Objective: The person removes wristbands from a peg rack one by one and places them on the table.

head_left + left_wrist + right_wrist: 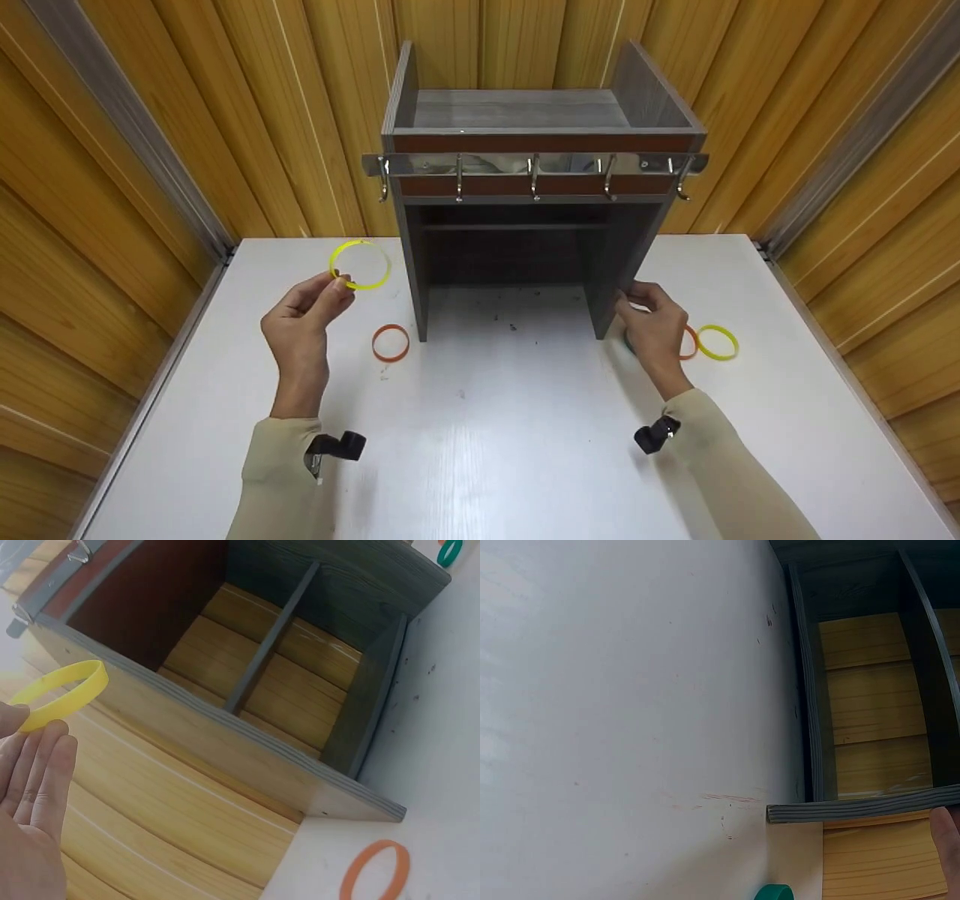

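My left hand [304,322] pinches a yellow wristband [371,286] between thumb and fingers, raised in the air left of a grey wooden shelf unit [613,255]. In the left wrist view the band stands clear of the unit's side panel. With thumb and bent fingers, my right hand [654,322] holds the front edge of the unit's right side panel; most of this hand is outside the right wrist view. Across the unit's front runs a metal rail [495,163] with several hooks, and no band hangs on them.
An orange wristband [374,341] lies on the white table [465,435] left of the unit. Right of it lie another orange band [694,345], partly behind my hand, a yellow band [733,353] and a green band [774,892]. Wood-patterned walls [255,112] enclose the table.
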Tool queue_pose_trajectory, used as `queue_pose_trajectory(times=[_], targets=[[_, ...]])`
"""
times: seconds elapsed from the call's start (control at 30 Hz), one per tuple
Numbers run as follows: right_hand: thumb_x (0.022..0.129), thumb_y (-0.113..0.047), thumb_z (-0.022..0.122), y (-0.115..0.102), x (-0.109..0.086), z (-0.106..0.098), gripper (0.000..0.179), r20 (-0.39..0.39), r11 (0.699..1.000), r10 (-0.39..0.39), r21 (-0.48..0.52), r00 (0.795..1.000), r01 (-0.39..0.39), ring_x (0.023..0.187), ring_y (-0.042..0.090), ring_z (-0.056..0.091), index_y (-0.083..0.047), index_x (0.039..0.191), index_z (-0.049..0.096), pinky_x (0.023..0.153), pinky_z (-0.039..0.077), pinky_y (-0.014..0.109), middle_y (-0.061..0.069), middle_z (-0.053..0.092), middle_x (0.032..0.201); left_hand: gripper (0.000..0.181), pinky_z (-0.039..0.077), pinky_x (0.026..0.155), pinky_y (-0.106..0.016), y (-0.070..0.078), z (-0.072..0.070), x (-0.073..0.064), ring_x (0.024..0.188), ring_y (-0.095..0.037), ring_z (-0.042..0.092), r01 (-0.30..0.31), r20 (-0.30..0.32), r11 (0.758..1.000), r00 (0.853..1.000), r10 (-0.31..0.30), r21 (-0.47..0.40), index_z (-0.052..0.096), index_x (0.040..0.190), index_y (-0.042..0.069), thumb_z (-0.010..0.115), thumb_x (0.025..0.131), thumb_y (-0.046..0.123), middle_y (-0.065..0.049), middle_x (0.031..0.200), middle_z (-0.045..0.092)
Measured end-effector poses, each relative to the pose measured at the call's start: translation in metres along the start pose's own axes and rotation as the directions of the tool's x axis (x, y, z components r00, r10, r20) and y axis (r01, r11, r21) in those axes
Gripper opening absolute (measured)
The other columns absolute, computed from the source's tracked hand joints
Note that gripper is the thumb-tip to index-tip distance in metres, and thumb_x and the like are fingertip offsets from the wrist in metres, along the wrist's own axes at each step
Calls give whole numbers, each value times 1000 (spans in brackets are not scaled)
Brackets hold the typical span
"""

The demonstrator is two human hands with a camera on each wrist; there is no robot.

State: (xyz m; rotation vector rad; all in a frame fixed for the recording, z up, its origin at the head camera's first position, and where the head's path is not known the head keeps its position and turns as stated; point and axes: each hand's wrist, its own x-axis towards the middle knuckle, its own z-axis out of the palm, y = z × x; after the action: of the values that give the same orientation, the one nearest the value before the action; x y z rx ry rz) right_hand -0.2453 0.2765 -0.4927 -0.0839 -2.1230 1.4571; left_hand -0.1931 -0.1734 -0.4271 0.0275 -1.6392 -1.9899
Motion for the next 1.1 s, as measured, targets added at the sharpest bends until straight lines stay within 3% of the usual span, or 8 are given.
queue_pose_trajectory(times=[0.4,0.8,1.1], targets=[[91,-4,82,1,-1,0,16,-1,1000,-12,1,1000,12,82,-1,70,1,105,78,64,51,10,17,78,102,27,63,90,-36,-30,-19,5,96,-22,78,127,-85,992,988,-128,-15,73,118,-9,80,96,6,-13,107,77],[91,-3,80,2,-1,0,16,-6,999,-15,-28,1000,14,82,-4,69,1,105,78,67,49,11,16,78,101,29,63,86,-31,-57,-37,8,86,-16,78,251,-161,966,952,-259,-67,69,118,-14,78,96,3,-6,95,79],[91,-2,79,1,0,0,12,-5,1000,-15,-3,1000,15,82,-1,71,0,103,78,65,51,11,15,78,97,30,63,88,-30,-74,-49,6,89,-15,78,313,-179,950,934,-310,-14,69,121,-13,77,98,5,-5,96,78]])
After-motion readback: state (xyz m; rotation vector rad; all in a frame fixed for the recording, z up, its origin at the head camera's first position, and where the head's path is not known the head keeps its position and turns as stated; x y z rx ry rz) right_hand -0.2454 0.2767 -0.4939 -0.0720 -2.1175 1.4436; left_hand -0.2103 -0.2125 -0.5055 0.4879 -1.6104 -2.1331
